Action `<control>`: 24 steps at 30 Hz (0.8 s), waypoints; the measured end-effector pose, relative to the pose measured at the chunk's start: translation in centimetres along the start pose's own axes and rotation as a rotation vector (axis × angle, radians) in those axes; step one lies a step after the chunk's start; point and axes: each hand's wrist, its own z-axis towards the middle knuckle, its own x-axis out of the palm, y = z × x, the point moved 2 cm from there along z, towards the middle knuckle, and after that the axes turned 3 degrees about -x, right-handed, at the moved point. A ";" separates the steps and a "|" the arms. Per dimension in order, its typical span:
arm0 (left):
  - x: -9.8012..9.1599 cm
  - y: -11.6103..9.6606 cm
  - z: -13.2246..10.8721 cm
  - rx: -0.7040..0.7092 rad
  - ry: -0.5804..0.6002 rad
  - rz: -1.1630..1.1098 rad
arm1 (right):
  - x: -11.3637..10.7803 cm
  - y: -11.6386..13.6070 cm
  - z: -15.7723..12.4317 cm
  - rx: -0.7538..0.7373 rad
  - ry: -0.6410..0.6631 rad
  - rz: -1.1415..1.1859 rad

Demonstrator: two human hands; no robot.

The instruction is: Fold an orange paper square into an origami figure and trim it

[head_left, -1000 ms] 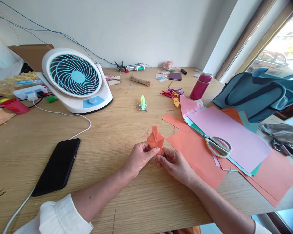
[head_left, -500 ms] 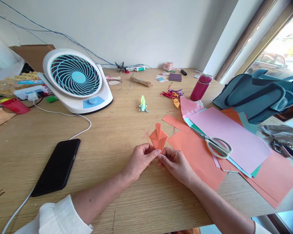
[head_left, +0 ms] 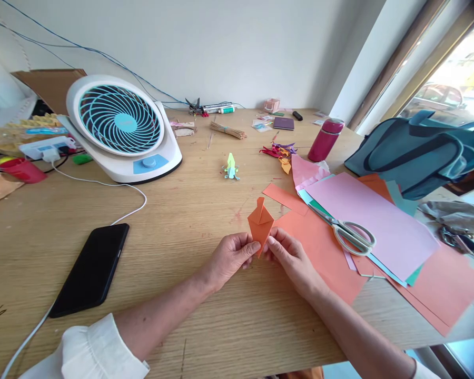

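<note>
A small piece of folded orange paper [head_left: 261, 223] stands upright between my hands, a narrow flap at its top and a point at its bottom. My left hand [head_left: 234, 256] pinches its lower left side, thumb in front. At the lower right edge, my right hand [head_left: 289, 255] grips it between thumb and fingers. Some fingertips are hidden behind the paper. Farther back on the table [head_left: 174, 221] sits a small green and light-blue folded paper figure [head_left: 231, 167]. Right of my right hand lie orange sheets [head_left: 319, 252].
Scissors [head_left: 353, 237] lie on a pink sheet [head_left: 379, 221] at right. Behind are a red bottle [head_left: 326, 140], a blue bag [head_left: 414, 152] and folded colored paper pieces [head_left: 282, 155]. At left are a fan [head_left: 122, 126], a phone [head_left: 91, 271] and a white cable [head_left: 136, 210].
The folded orange paper has shifted slightly right and turned a little, its lower point now showing. My right hand has moved up along its right edge.
</note>
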 end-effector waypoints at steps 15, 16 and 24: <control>0.7 0.1 -0.4 -0.098 0.129 -0.174 | 0.0 -0.4 0.2 0.079 0.088 0.476; 0.6 0.0 -0.4 -0.072 0.083 -0.136 | -0.1 -0.4 0.2 0.078 0.059 0.463; 0.1 -0.7 -0.6 0.169 -0.129 0.153 | -0.3 -1.4 0.2 0.162 -0.144 0.240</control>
